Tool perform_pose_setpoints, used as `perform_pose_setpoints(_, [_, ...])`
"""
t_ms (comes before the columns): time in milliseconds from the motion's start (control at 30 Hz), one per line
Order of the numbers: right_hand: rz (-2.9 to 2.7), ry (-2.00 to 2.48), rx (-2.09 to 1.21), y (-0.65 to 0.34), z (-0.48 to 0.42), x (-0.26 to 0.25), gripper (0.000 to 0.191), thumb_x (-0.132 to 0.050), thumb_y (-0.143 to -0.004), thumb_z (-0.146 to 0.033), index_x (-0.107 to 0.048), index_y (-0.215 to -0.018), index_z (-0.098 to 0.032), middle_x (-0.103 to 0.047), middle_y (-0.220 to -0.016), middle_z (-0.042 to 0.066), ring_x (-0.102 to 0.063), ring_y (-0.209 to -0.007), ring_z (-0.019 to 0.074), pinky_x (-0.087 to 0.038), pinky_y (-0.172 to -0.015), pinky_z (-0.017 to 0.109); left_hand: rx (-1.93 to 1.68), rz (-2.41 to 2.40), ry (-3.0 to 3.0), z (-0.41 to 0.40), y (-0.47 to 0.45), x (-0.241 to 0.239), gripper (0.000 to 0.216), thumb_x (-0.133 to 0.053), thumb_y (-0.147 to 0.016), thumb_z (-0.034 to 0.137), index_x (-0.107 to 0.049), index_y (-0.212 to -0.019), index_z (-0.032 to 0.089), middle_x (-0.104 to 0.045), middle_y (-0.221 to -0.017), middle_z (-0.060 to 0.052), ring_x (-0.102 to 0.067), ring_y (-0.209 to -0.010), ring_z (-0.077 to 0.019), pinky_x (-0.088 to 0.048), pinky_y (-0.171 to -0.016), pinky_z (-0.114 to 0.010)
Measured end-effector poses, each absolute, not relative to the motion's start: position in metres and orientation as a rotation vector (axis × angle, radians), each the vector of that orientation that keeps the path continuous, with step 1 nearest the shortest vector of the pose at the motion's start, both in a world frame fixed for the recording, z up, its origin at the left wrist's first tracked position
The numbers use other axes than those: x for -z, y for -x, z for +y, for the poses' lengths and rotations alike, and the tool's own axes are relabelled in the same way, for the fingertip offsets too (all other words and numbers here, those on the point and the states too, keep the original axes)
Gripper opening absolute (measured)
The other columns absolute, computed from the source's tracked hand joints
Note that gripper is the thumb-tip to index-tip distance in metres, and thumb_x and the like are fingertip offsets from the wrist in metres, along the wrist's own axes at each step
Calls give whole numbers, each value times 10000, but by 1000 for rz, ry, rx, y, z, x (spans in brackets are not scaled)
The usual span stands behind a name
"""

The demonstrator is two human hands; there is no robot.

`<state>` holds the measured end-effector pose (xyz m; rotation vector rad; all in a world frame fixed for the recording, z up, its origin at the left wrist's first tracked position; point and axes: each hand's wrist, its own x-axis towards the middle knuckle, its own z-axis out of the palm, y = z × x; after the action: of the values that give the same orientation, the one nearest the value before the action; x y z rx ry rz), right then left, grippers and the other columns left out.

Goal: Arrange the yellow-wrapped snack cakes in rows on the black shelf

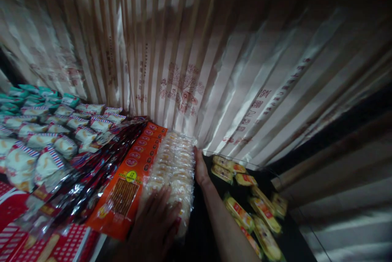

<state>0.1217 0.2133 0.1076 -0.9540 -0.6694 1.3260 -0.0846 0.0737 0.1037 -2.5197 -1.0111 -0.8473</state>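
A row of clear packets of pale round biscuits [173, 164] lies on a dark shelf, running away from me. My left hand [156, 221] rests flat on the near end of that row, fingers stretched out. My right hand [200, 170] presses against the row's right side near the far end, its fingers partly hidden behind the packets. Left of the row lies a line of orange snack packets [131, 180].
Further left are dark red shiny packets [101, 164], white packets with striped edges [45, 143] and green ones [36, 96]. Several yellow packets [254, 213] lie scattered in the dark compartment to the right. A pale striped printed curtain [214, 70] hangs behind.
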Motion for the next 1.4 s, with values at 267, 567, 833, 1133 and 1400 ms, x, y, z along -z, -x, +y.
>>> perform_pose_setpoints(267, [-455,940,-1153,-110,150,-97,505,-384,-812,-630,-581,-1119,-281,-540,-1297,-16,-409,-1265,145,-246,-1094,389,842,-1067,2644,65,86,-99,534,-507,-850,255,-354,-1361,232,-252,-1479,-102,-270,-1336,-307,-304,-1052,-484])
perform_pose_setpoints(567, [-474,958,-1108,-90,126,-108,559,-384,-803,-637,-527,-1185,-254,-480,-1356,17,-397,-1275,163,-250,-1093,395,769,-1091,2714,65,88,-107,564,-481,-844,303,-318,-1381,240,-197,-1497,-109,-228,-1353,-302,-268,-1066,-500])
perform_pose_setpoints(833, [-782,1192,-991,-79,37,-99,561,-446,-815,-561,-470,-1266,-229,-402,-1414,31,-320,-1321,177,-210,-1114,362,818,-1141,2697,60,89,-103,627,-477,-838,341,-257,-1401,174,-186,-1497,-128,-151,-1376,-281,-229,-1086,-491])
perform_pose_setpoints(1133, [-1418,1493,-530,-67,2,-79,556,-525,-796,-467,-480,-1283,-203,-427,-1380,109,-370,-1282,261,-283,-1068,471,991,-1114,2648,60,91,-90,505,-406,-898,281,-300,-1372,143,-270,-1449,-174,-143,-1373,-295,-300,-1047,-512])
perform_pose_setpoints(1400, [-1531,1360,-323,-71,-12,-83,305,-478,-850,-360,-653,-1075,-252,-204,-1493,41,-235,-1343,305,-294,-1046,532,1212,-1220,2650,66,95,-88,425,-356,-909,260,-372,-1312,127,-240,-1456,-172,-147,-1374,-265,-282,-1065,-504])
